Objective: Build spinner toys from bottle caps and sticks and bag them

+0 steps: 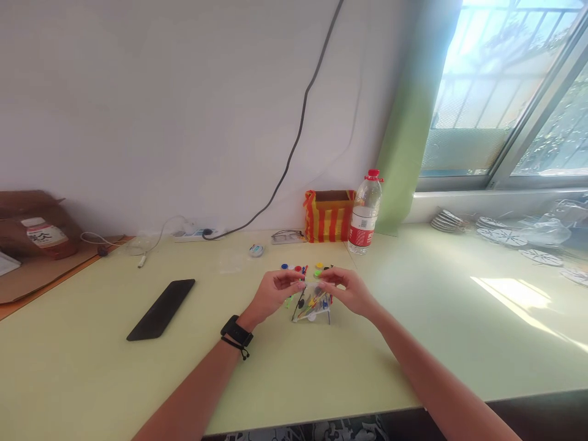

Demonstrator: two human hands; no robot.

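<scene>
Above the tabletop, my left hand [274, 290] and my right hand [350, 290] face each other with thumb and fingers pinched together. Their fingertips meet the upper end of a small frame of thin dark and white sticks [304, 317], which stands slanted on the table. What exactly lies between the fingertips is too small to make out. Behind and around the frame are several small coloured plastic pieces, among them a blue disc [285, 266], a yellow disc [319, 265] and a green disc [317, 273]. The hands partly hide these pieces.
A black phone [160, 310] lies left on the table [257, 386]. Along the wall are a round container [256, 250], a pair of glasses [287, 237], a striped box [327, 219] and a water bottle [365, 214]. Patterned discs [501, 236] lie far right; a cardboard box [27, 211] is far left.
</scene>
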